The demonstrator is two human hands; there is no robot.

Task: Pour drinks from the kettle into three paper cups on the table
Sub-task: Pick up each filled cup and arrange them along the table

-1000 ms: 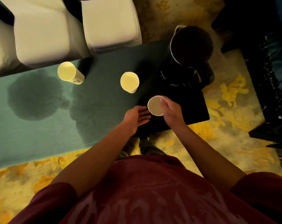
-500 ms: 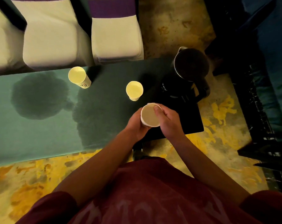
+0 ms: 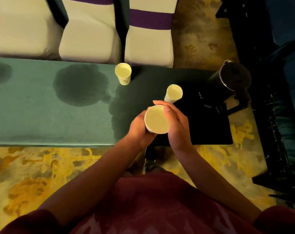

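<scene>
Hands meet around one paper cup (image 3: pixel 156 119) held above the near edge of the green surface (image 3: pixel 33 115): the left hand (image 3: pixel 140 128) cradles its side from the left with curled fingers, and the right hand (image 3: pixel 178 123) wraps it from the right, thumb over the rim. A second cup (image 3: pixel 173 93) stands just beyond the held cup, touching the right hand's fingertips or nearly so; which, the view does not settle. A third cup (image 3: pixel 123 73) stands farther beyond the held cup and to its left, by the surface's far edge. The kettle (image 3: pixel 234 78) sits well right of the held cup, on a black mat (image 3: pixel 211 129). Dark wet patches (image 3: pixel 80 85) stain the cloth left of the held cup.
</scene>
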